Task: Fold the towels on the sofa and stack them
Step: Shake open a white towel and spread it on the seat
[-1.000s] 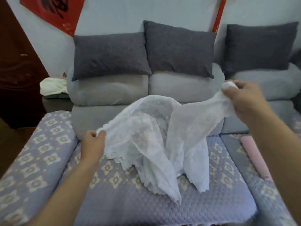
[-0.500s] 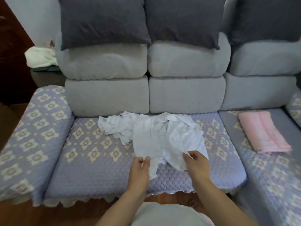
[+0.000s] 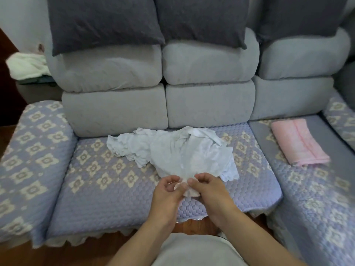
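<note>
A crumpled white lace towel (image 3: 172,150) lies on the sofa's purple patterned seat (image 3: 99,181). Its near edge is bunched together and pinched between both hands. My left hand (image 3: 169,191) and my right hand (image 3: 209,191) meet at that gathered corner, fingers closed on the cloth, just above the seat's front part. A folded pink towel (image 3: 298,143) rests flat on the right-hand seat section.
Grey back cushions (image 3: 115,104) and dark grey pillows (image 3: 103,22) stand behind the seat. A pale towel (image 3: 26,65) lies on a side table at the far left. The padded left armrest (image 3: 32,156) borders the seat. Wooden floor shows below the seat's front edge.
The towel was held up spread between my hands, then dropped onto the seat. My hands have come together at its near edge and gathered it into one bunch.
</note>
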Tool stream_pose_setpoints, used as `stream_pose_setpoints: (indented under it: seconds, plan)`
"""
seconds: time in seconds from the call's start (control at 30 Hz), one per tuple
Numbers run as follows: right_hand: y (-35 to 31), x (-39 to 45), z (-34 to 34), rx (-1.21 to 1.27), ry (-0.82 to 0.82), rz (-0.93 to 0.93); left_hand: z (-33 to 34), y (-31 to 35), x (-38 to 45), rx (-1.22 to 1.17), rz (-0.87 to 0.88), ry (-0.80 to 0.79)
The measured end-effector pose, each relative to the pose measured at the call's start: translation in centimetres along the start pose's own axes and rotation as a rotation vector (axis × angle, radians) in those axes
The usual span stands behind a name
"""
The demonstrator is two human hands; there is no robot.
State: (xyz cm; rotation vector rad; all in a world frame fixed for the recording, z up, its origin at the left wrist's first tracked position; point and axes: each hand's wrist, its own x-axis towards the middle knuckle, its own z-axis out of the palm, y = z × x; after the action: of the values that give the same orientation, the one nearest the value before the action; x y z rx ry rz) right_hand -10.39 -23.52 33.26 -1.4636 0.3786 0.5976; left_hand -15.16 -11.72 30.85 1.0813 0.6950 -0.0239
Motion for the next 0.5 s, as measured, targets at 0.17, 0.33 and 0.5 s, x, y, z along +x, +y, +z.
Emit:
stream_pose_setpoints:
  seconds: [0.17, 0.33, 0.5]
  plan:
    - [0.3, -0.4, -0.7, -0.029, 0.021, 0.049, -0.1, 0.0, 0.5, -0.270, -0.191, 0.101]
    - [0.2, -0.7, -0.8, -0.429, 0.024, -0.016, 0.1, 0.2, 0.0, -0.199, -0.141, 0.226]
    - [-0.1, -1.0, -0.1, -0.395, -0.074, -0.023, -0.4, 0.2, -0.9, 0.298, 0.190, 0.078]
